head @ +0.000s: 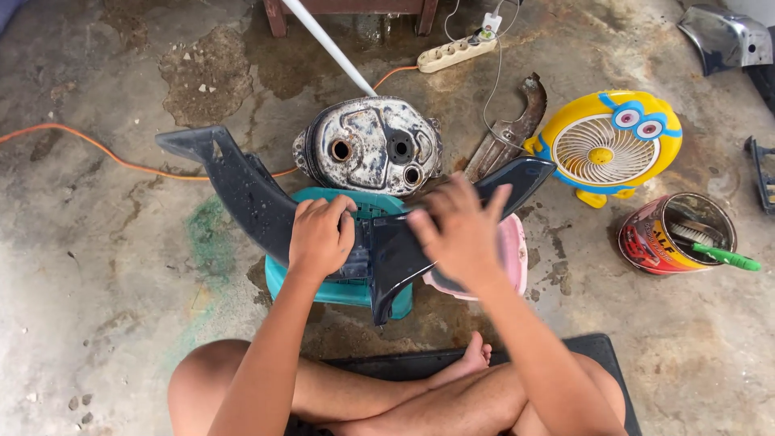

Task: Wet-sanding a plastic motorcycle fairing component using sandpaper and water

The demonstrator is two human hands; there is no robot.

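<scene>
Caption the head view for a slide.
Both hands, left hand and right hand, hold a dark plastic fairing panel over a teal stool.

- stained, patchy concrete floor (pixel 97 266) carries everything
- teal plastic stool (pixel 339 292) stands on it, a pink plastic piece (pixel 514 252) just beside
- worn metal tank (pixel 368 145) lies behind the stool
- orange cable (pixel 89 144) runs across the left part
- cream power strip (pixel 454 53) near the top
- yellow and blue fan (pixel 607 145) at right, an open tin (pixel 672 234) holding brushes near it
- black mat (pixel 597 355) under the seated person
</scene>
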